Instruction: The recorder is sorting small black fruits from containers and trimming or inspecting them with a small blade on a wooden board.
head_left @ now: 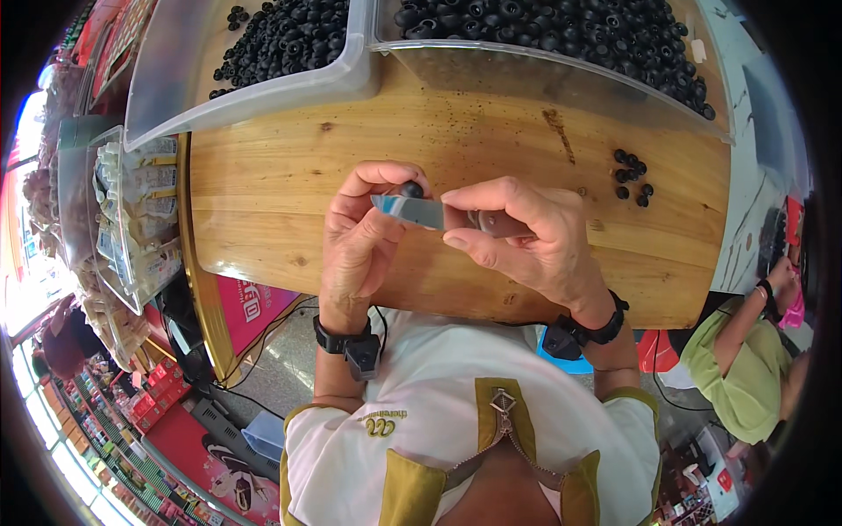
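Observation:
Between the fingertips of my left hand (360, 223) is a small, round black piece (411, 188), like a bead or berry; its exact kind I cannot tell. My right hand (535, 232) grips the brown handle (495, 224) of a small knife, thumb below and fingers above. The short, shiny blade (417, 212) points left, its tip overlapping my left fingers just below the black piece. Whether the edge touches that piece I cannot tell. Both hands are above the wooden table (421, 289).
Two clear plastic bins, left (254, 110) and right (561, 70), hold many black pieces at the far side. Several loose black pieces (631, 167) lie at the table's right. Packets (158, 180) fill a clear container at left. A person in green (732, 377) is at right.

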